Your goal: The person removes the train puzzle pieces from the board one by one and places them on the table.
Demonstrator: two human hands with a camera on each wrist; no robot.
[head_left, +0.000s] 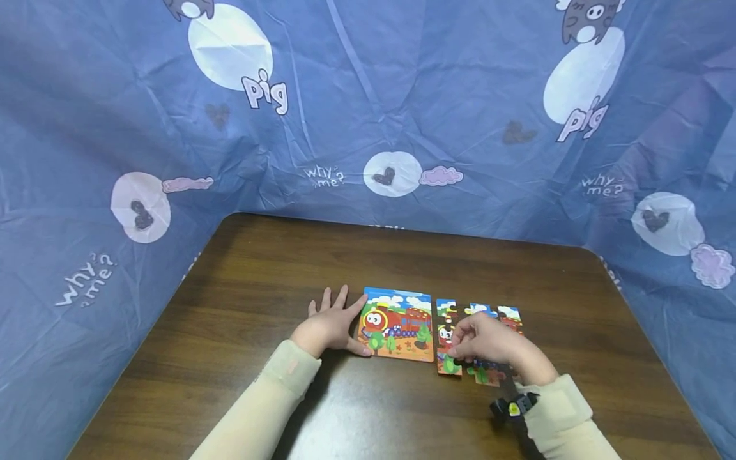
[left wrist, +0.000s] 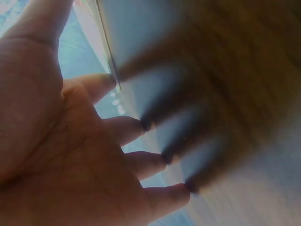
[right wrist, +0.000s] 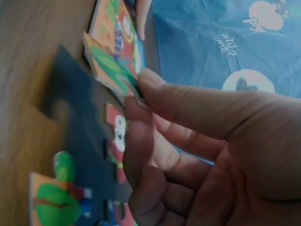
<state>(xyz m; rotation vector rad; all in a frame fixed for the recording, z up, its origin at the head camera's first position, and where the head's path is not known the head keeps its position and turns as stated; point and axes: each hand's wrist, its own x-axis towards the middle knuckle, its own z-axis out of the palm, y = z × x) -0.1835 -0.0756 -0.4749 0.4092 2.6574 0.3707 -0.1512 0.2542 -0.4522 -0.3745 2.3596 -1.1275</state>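
Note:
A square picture board (head_left: 397,324) shows a red cartoon train under a blue sky. My left hand (head_left: 326,327) is at its left side, fingers spread, with the thumb and forefinger by the edge; in the left wrist view the fingertips of the left hand (left wrist: 89,155) meet the tabletop. My right hand (head_left: 489,340) pinches a jigsaw piece (right wrist: 109,68) with a green bush on orange ground between thumb and forefinger, tilted up off the table in the right wrist view. Several other jigsaw pieces (head_left: 510,313) lie around and partly under the right hand.
The brown wooden table (head_left: 276,255) has rounded far corners. A blue printed cloth (head_left: 322,128) hangs behind and beside it. A black wrist camera (head_left: 513,407) is strapped at the right cuff. One loose jigsaw piece (right wrist: 51,202) lies near the right hand.

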